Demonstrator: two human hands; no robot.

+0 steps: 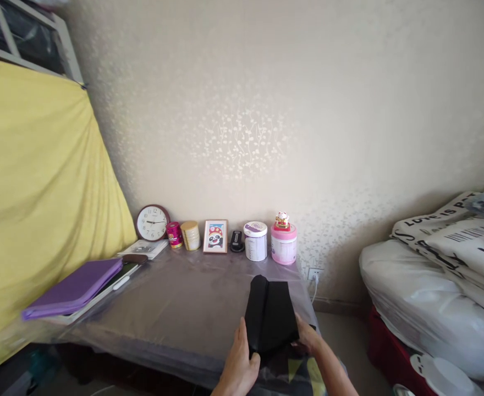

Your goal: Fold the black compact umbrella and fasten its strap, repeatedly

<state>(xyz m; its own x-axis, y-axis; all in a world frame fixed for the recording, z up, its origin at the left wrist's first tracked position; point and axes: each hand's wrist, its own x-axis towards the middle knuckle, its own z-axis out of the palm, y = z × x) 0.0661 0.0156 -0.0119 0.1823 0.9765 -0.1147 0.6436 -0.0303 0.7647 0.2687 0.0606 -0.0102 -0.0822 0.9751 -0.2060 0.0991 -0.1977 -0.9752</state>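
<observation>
Bedroom desk pic, black cloth bunched up in both hands

Speckled beige wallpaper [242, 110] fills most of the view, and the desk [143, 335] below it is covered with a see-through plastic sheet [176, 300]. Along the back are a round wall clock [153, 223], a framed panda picture [215, 236] and a pink tub [284, 247] with a little lucky cat figurine [282, 220] on top. A purple folder [72, 289] lies at the left of the desk.

Main thing is the black cloth [270, 316], bottom centre at the desk's front edge. It's matte and folded into a tall narrow panel, with a rounded top corner and a crease running down it. The left hand [237, 366] grips its lower left side, and the right hand [308, 336] holds the right edge, fingers tucked behind.
</observation>
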